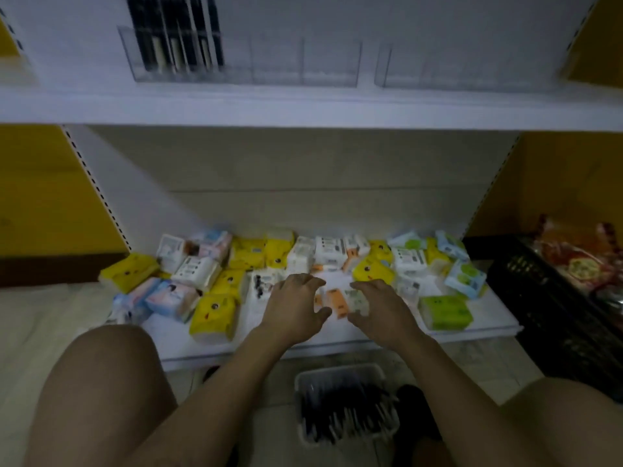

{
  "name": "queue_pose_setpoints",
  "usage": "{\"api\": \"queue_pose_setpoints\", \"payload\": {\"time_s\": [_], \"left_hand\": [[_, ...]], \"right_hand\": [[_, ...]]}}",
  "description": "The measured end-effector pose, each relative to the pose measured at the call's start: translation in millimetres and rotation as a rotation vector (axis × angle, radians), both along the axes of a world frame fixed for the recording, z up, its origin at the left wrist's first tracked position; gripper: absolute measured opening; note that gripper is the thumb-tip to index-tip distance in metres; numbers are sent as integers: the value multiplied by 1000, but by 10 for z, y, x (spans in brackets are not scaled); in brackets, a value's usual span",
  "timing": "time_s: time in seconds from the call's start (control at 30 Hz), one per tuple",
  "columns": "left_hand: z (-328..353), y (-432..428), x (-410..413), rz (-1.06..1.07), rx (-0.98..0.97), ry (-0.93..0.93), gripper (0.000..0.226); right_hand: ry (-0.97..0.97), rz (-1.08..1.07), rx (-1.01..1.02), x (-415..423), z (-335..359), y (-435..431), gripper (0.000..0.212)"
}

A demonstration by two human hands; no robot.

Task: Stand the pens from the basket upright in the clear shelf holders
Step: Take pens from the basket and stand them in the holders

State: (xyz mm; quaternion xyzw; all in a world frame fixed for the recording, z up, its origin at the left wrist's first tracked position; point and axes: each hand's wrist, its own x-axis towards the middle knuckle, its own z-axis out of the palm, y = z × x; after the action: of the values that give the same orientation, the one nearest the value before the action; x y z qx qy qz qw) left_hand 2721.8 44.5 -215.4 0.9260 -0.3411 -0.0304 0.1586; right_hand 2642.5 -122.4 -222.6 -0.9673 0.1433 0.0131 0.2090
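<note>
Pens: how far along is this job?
Done: dark pens stand in the leftmost clear holder. In hand: no pen; the left hand and right hand are down at the lower shelf among tissue packs, the right apparently gripping a small pack. Left: the basket on the floor holds many loose pens, and the other holders look empty.

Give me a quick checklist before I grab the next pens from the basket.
1. Pens left in basket: ok, many lie in it.
2. Basket within reach: ok, on the floor between the knees.
3. Left hand and right hand free: cannot tell, both are over small tissue packs on the lower shelf, blurred.
4. Room in clear holders: ok, compartments right of the filled one look empty.
5. Standing pens upright: ok, in the leftmost compartment.
</note>
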Motion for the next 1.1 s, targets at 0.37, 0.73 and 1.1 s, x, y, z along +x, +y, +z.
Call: {"api": "queue_pose_setpoints", "payload": {"time_s": [0.37, 0.73, 1.1], "left_hand": [[-1508, -22, -322, 106, 161, 563, 32], [-2407, -57, -447, 210, 245, 910, 18], [-2987, -25, -634, 356, 191, 943, 28]], "right_hand": [[349, -52, 299, -317, -1451, -141, 41], [772, 19, 316, -463, -2206, -174, 33], [785, -70, 312, -250, -2628, -239, 30]]}}
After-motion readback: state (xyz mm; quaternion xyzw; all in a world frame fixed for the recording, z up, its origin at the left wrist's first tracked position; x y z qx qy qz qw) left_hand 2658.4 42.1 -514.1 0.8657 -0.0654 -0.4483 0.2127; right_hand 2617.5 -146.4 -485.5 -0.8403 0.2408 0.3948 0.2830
